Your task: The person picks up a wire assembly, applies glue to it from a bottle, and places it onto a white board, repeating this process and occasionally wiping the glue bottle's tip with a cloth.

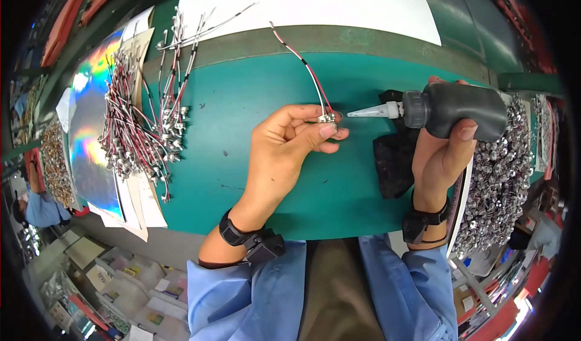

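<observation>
Between the thumb and fingers of my left hand (281, 144) is a small silver metal part with red and white wires (311, 72), which rise away from me toward the far edge of the green mat. My right hand (445, 153) is wrapped round a black squeeze bottle (466, 111) lying on its side in the grip. Its clear tapered nozzle (372, 111) points left at the metal part, with a small gap between tip and part. Below the bottle a crumpled black cloth (392, 165) lies on the mat.
A pile of similar wired parts (136, 117) covers the mat's left side, beside a shiny reflective sheet (91, 129) and papers. At the right stands a tray heaped with small metal parts (496, 183). White paper (315, 5) lies beyond the green mat (224, 190). Another person's blue sleeve (45, 208) shows far left.
</observation>
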Available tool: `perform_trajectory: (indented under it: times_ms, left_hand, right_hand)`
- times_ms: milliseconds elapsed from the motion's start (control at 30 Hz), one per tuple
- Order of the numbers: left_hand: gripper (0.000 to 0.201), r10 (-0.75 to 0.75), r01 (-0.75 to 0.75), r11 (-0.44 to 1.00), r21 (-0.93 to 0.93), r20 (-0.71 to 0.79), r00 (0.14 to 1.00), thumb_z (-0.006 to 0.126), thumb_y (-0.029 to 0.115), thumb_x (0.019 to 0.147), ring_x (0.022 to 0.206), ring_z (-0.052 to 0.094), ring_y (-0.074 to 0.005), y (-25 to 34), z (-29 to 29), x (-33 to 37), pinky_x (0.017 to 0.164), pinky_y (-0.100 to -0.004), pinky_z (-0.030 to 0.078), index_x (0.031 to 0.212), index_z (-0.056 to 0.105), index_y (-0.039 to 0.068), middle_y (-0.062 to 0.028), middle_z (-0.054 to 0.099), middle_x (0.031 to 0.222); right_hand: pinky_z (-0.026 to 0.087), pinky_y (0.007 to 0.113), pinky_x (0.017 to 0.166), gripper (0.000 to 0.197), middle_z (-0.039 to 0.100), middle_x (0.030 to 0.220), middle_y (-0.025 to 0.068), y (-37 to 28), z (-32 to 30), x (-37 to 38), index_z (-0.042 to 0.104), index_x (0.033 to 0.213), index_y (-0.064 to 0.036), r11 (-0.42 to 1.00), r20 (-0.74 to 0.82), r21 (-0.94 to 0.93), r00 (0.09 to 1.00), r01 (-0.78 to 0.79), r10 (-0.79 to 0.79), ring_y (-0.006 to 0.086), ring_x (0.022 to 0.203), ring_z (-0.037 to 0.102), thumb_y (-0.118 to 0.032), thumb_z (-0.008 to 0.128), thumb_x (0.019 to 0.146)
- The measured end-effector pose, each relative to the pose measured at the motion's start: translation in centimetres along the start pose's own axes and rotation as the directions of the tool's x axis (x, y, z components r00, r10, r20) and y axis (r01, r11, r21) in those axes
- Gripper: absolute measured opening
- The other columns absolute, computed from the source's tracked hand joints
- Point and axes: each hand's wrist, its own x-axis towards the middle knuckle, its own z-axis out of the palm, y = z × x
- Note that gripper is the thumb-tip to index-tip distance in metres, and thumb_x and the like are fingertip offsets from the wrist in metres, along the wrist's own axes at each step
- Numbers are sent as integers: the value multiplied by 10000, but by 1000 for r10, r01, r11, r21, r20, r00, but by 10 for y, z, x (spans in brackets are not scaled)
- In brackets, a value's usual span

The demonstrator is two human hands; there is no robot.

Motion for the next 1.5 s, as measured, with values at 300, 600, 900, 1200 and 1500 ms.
perform_trajectory:
  times_ms: [300,600,900,1200,1500]
  left_hand:
    - [154,127,-126,989,77,-1,992,542,-56,764,738,610,-185,-17,-6,10,612,-242,506,916,521,-42,-139,594,832]
    - [162,210,-210,973,98,5,978,536,-86,754,727,605,-161,-22,-12,9,610,-226,501,910,534,-44,-99,570,825]
    - [162,207,-206,972,110,3,978,534,-93,751,723,601,-151,-21,-14,8,613,-221,498,906,541,-45,-96,562,838]
    - [164,202,-201,975,94,-2,979,529,-93,755,736,604,-173,-21,-13,8,618,-238,504,912,529,-48,-106,564,844]
    - [159,181,-180,981,78,-1,984,528,-92,756,737,605,-177,-22,-10,9,624,-242,505,909,524,-46,-109,577,815]
  right_hand:
    - [331,406,919,710,442,1094,146,14,-5,-7,338,1168,21,978,73,-195,996,71,-58,278,1015,466,-469,581,716]
    - [350,398,904,720,447,1087,133,24,-2,-12,339,1169,16,977,83,-196,994,82,-67,277,1013,469,-475,586,705]
    - [345,417,920,705,428,1114,113,25,-1,-13,336,1171,8,969,84,-223,993,105,-88,270,1010,472,-465,582,710]
    - [349,423,919,686,422,1116,112,25,-1,-12,331,1174,7,967,95,-227,990,119,-99,271,1003,478,-450,575,724]
    - [366,412,899,686,425,1105,127,24,-7,-13,335,1173,15,966,111,-237,990,107,-82,272,996,482,-447,577,727]
